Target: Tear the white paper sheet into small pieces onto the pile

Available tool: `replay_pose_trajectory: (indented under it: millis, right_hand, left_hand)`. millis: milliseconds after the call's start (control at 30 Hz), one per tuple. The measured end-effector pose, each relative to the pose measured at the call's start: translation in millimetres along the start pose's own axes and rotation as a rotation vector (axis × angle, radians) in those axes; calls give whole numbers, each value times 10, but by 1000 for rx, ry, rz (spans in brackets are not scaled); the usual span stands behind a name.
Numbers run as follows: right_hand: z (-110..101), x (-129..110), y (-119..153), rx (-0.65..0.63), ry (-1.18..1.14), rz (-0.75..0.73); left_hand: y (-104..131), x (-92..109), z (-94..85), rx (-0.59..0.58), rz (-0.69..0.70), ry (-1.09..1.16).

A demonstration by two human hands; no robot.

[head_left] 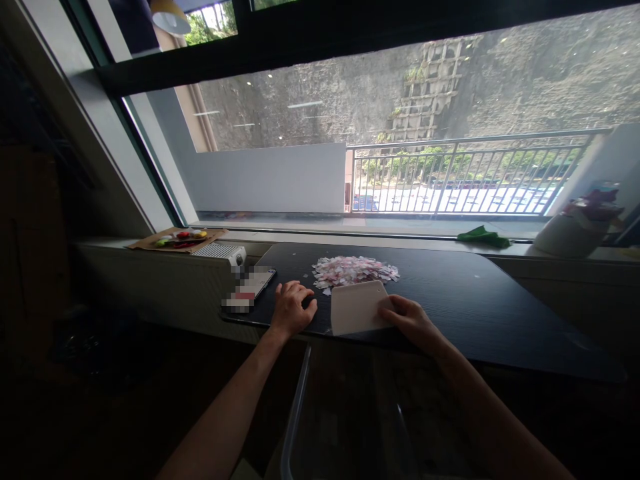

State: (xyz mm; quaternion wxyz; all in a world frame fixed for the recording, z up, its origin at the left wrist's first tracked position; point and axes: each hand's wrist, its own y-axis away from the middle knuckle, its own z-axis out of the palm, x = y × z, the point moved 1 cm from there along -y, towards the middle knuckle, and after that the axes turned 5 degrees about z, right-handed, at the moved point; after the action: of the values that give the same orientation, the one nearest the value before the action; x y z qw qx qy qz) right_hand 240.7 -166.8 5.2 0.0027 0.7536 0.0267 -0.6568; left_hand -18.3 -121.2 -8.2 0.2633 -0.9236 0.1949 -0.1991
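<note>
A flat white scraper-like sheet [359, 308] is pinched at its right side by my right hand [411, 320]. Its upper edge lies close to the near side of a heap of small white and pink paper pieces [353, 270] on the dark table [450, 293]. My left hand [294, 308] rests at the table's near edge, left of the sheet, fingers loosely curved and apart, holding nothing. Left of that hand lies a phone-like device [257, 287], partly blurred out.
Below the table edge, a clear plastic container's rim [296, 413] shows between my forearms. Along the window sill are a brown board [145, 241] with colourful items, a white ridged box [223, 252], a green cloth [483, 236] and a pale sack [570, 230].
</note>
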Motion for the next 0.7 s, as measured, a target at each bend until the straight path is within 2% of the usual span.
replay_pose_trajectory:
  millis: [67, 133, 267, 333, 700]
  right_hand:
    - [-8, 19, -8, 18, -5, -12]
    - [-25, 57, -26, 90, -17, -31]
    - [-71, 138, -55, 408, -54, -51]
    - [-79, 155, -60, 494, -54, -41]
    - [-115, 178, -23, 559, 138, -33]
  left_hand:
    - [1, -3, 4, 0, 2, 1]
    - [1, -8, 10, 3, 2, 0]
    - [-3, -21, 22, 5, 3, -6]
    - [-4, -26, 26, 3, 7, -8]
    - [6, -31, 28, 21, 10, -5]
